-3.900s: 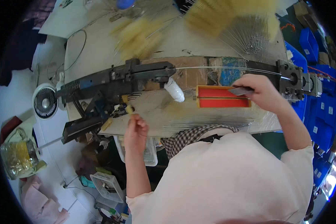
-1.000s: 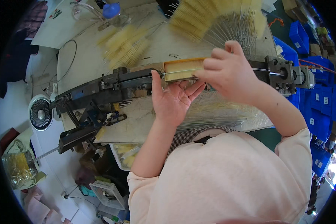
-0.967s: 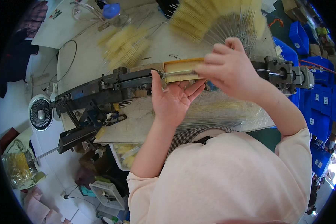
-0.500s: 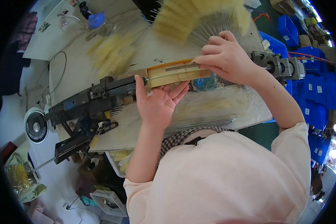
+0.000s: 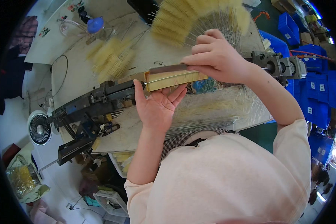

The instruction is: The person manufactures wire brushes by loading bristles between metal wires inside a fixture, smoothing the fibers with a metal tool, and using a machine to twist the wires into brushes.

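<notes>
A shallow yellow tray (image 5: 192, 77) sits in line with the dark metal machine (image 5: 115, 91), with a thin metal rod lying along it. My left hand (image 5: 156, 108) is palm up just below the tray, fingers spread along its near side and thumb raised by its left end. Between the thumb and fingers of my right hand (image 5: 218, 56) is a flat, dark grey-brown strip (image 5: 168, 68), pinched at its right end. The strip lies tilted over the tray's far edge; my fingers hide its right end.
Yellow bristle brushes on wire stems fan out at the back (image 5: 175, 22), with a smaller pile (image 5: 112, 56) to the left. Metal rods (image 5: 201, 125) lie near my body. A clamp mechanism (image 5: 276, 65) stands at the right, blue bins (image 5: 313, 86) beyond it. A fan (image 5: 40, 127) is far left.
My right hand has moved left and slightly away from me, carrying the strip from inside the tray to over its far edge. The left hand has barely moved.
</notes>
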A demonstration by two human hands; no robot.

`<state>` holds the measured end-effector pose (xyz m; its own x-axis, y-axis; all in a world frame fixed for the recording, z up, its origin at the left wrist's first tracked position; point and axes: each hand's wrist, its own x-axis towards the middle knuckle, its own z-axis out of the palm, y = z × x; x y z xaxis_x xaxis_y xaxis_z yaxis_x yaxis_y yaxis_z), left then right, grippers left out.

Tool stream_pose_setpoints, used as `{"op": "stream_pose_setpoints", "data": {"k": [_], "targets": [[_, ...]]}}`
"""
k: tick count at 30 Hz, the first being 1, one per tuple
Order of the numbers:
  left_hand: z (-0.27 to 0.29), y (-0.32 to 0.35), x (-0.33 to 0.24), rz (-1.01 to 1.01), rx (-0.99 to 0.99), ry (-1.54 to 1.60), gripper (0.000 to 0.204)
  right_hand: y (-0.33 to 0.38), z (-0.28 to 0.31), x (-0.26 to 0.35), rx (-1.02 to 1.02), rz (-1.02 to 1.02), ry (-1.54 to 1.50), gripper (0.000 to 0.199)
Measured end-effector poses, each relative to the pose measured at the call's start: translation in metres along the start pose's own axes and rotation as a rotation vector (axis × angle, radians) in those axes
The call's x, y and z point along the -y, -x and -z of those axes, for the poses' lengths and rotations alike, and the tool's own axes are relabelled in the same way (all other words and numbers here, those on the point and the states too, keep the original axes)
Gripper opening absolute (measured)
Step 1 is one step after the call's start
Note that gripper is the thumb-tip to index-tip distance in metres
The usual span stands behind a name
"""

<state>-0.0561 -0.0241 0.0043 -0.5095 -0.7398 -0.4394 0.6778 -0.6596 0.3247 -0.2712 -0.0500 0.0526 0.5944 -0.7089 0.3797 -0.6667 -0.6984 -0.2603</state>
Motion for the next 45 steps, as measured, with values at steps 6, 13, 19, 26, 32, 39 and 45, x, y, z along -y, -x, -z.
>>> {"op": "stream_pose_setpoints", "data": {"k": [6,13,19,26,32,39,45], "targets": [[0.003,-0.002,-0.001,0.026,0.051,-0.061,0.084,-0.003,0.001,0.0,0.26,0.02,0.083,0.011],[0.0,-0.003,0.001,0.004,-0.022,-0.077,0.078,0.006,0.023,0.019,-0.234,-0.098,0.079,0.005],[0.0,-0.003,0.007,-0.028,-0.058,-0.058,0.072,0.032,0.034,0.071,0.127,-0.45,0.162,0.031],[0.0,0.0,0.005,-0.058,-0.021,-0.055,0.07,0.039,0.011,0.084,0.182,-0.366,0.329,0.054],[-0.007,-0.002,0.003,-0.008,-0.073,-0.18,0.07,0.038,0.007,0.085,0.197,-0.398,0.312,0.054],[-0.005,-0.002,0.001,-0.017,-0.072,-0.217,0.068,0.041,0.003,0.085,0.194,-0.393,0.311,0.055],[-0.007,-0.001,0.001,0.025,-0.046,-0.348,0.063,0.045,0.002,0.085,0.163,-0.396,0.317,0.056]]}}
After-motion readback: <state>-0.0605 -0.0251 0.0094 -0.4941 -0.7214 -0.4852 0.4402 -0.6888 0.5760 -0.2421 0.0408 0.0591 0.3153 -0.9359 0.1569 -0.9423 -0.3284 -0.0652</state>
